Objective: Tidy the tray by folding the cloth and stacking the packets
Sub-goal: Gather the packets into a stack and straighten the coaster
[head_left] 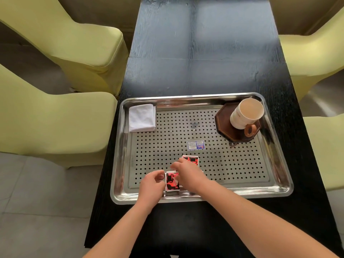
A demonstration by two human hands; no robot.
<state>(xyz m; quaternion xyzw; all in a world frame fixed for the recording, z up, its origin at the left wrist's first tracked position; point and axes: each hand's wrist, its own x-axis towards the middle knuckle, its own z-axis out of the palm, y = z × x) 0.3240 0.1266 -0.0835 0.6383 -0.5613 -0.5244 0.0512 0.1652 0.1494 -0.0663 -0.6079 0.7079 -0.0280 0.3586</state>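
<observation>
Left hand pinches the red-and-black square foil packet by the perforated steel tray's near rim. Right hand is on it too, grip unclear. They should line the edges up square over the matching packet just beyond.

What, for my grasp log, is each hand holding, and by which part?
Both hold one red-and-black packet: the left hand pinches its left edge, the right hand its right edge.

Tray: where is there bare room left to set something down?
Bare tray lies between the folded cloth and the coaster under the mug, and in the front right corner, right of the blue packet. The front middle is crowded: left hand, right hand and red packets.
</observation>
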